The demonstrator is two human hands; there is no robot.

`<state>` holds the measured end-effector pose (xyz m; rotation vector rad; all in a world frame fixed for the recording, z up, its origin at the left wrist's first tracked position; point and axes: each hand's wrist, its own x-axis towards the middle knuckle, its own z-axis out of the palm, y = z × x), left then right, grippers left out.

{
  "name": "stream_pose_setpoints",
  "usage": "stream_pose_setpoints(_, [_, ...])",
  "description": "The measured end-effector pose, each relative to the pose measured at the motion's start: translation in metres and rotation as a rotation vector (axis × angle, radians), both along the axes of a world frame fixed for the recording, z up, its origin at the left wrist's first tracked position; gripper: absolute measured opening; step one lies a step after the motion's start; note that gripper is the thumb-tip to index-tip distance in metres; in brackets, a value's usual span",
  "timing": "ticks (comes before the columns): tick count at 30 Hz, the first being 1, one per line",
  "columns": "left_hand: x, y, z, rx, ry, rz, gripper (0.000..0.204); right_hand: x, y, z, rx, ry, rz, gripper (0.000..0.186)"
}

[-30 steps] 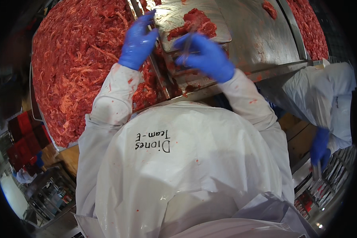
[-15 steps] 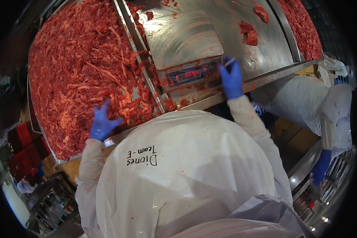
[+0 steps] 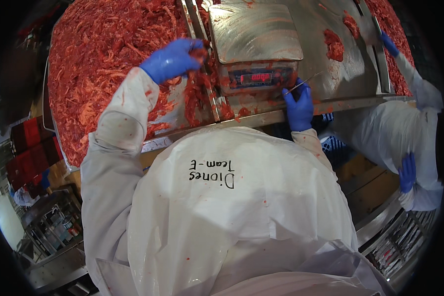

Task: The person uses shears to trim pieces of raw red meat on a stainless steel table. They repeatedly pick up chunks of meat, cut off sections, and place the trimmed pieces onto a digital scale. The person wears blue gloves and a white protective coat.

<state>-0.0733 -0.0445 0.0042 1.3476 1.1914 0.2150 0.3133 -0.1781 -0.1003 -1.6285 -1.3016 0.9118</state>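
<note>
While I watch from my place through the head camera, I begin at the left, where a broad heap of red meat (image 3: 111, 74) fills a metal tray (image 3: 168, 117), with some bare metal near the tray's near right corner. Above the right edge of this tray is the left hand (image 3: 166, 61), in a blue glove. Its fingers are bent around a small piece of meat (image 3: 199, 53), which shows at the fingertips. The piece is blurred and partly covered, so I cannot tell its long axis.

For me the important relation is this one: the held piece is just left of the scale (image 3: 255, 34), with only the metal divider (image 3: 196, 27) between them, and the left hand is clearly the nearer hand to it. The pan's lower left corner is close on the right of the fingertips. The red display (image 3: 259, 78) faces the near edge of the table (image 3: 345, 74).

Further right, the right hand (image 3: 299, 106) stays by the scale's near right corner, gripping a thin metal tool (image 3: 308, 79) between thumb and fingers; the tool points up and to the right, away from the scale. Beyond it, two loose meat pieces (image 3: 334, 46) lie towards the table's far right corner, well apart from both hands.
</note>
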Motion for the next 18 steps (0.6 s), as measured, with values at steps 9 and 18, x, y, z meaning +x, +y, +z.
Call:
stream_pose_setpoints(9, [0.079, 0.041, 0.022, 0.929, -0.024, 0.054, 0.04, 0.0, 0.004, 0.003, 0.045, -0.235, -0.014, 0.06])
stream_pose_setpoints(18, [-0.016, -0.126, -0.057, 0.084, 0.258, -0.503, 0.042, -0.004, -0.001, 0.003, 0.01, -0.098, -0.022, 0.059])
